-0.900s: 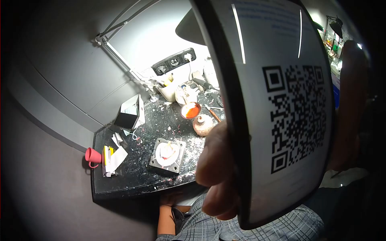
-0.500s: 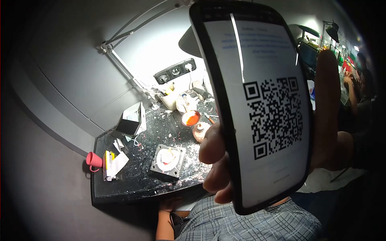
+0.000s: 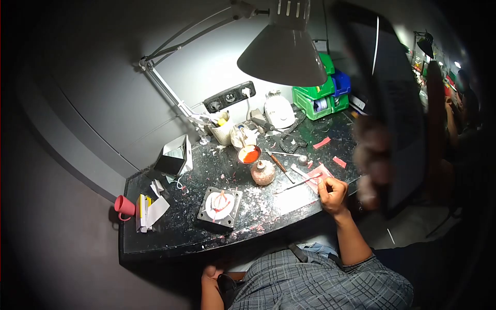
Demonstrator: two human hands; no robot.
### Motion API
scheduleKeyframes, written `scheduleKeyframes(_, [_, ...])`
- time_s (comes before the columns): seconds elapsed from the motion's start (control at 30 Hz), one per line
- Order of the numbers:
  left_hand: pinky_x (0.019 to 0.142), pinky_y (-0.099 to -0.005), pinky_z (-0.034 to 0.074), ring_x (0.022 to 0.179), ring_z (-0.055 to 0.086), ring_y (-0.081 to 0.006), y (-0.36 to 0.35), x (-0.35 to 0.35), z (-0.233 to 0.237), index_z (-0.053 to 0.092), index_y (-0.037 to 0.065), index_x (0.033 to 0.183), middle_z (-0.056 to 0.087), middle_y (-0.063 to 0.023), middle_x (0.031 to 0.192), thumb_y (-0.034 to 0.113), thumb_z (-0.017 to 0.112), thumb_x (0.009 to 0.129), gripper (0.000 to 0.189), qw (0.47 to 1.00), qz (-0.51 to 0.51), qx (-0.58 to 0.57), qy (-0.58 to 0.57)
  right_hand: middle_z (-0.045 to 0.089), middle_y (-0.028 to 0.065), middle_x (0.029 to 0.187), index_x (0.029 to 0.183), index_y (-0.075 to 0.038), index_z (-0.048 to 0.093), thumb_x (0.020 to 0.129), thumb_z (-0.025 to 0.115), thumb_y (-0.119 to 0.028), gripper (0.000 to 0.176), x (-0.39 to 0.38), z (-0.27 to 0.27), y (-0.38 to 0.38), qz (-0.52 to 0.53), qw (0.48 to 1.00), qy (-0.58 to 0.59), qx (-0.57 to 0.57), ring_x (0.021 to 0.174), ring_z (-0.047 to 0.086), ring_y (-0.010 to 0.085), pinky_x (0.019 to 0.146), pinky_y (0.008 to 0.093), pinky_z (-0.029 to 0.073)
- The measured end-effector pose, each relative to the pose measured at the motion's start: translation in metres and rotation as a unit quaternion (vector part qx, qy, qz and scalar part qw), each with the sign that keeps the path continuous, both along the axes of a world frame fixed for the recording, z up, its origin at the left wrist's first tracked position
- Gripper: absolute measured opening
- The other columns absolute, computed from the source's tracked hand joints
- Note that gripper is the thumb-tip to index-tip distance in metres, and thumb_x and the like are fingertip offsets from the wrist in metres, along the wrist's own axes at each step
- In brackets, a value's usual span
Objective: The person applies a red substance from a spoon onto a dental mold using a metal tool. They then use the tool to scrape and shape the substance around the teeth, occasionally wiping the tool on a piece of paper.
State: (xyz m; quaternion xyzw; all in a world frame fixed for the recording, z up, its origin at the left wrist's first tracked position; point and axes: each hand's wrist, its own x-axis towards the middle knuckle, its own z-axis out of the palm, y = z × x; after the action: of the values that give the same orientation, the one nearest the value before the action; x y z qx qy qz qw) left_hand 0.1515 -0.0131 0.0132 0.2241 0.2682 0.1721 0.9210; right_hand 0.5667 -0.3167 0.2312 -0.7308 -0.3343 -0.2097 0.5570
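Observation:
At the front edge of the black table, my right hand (image 3: 333,195) is closed round the end of a thin dark tool (image 3: 298,184), beside a pink sheet (image 3: 324,172). Low in the view, my left hand (image 3: 212,272) lies below the table edge by my lap, its fingers too unclear to read. A white disc with pink material (image 3: 219,204) sits on a square metal block. Behind the tool stand a round jar (image 3: 263,173) and a dish of red-orange material (image 3: 249,154). More tools and pink strips lie nearby.
Another person's hand (image 3: 374,150) holds a blurred phone (image 3: 405,119) at the right. A lamp (image 3: 283,54) hangs above. Green and blue bins (image 3: 320,95), a white device (image 3: 279,111), a tool cup (image 3: 221,133) and a pink mug (image 3: 124,205) stand around. Other people are at far right.
The other person's phone has moved right and turned blurry, uncovering the lamp, the bins and my right hand with the tool. My left hand shows slightly lower and further left.

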Motion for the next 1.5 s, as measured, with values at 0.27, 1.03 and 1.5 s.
scheduleKeyframes(0.27, [0.091,-0.0394,0.057,0.102,0.071,-0.0315,-0.01,-0.018,0.101,0.06,-0.008,0.128,0.071,-0.024,0.113,0.017,0.05,0.105,0.036,0.902,-0.283,0.287,0.152,0.051,0.007,0.05,0.06,0.001,0.055,0.09,0.067,-0.006,0.032,0.004,-0.007,-0.004,0.025,0.998,0.048,0.018,0.044,0.045,0.0094,0.045,0.0322,0.032])
scheduleKeyframes(1.03, [0.053,-0.0305,0.038,0.06,0.046,-0.0078,0.024,0.131,0.24,0.058,-0.003,0.076,0.056,-0.003,0.063,0.033,0.068,0.098,0.044,0.703,0.019,0.616,0.356,0.068,0.0147,0.087,0.094,0.0,0.069,0.085,0.077,-0.014,0.018,0.046,0.082,0.046,0.167,0.958,0.053,-0.228,0.072,0.067,0.0272,0.066,0.0351,0.053])
scheduleKeyframes(1.5, [0.078,-0.0248,0.044,0.087,0.051,-0.0066,0.027,0.186,0.241,0.053,0.006,0.096,0.056,-0.0012,0.092,0.022,0.056,0.105,0.019,0.911,0.107,0.385,0.101,0.073,0.0138,0.078,0.093,-0.005,0.071,0.077,0.071,-0.006,0.016,0.078,0.096,0.068,0.232,0.854,-0.044,-0.464,0.08,0.073,0.0329,0.072,0.0415,0.056])
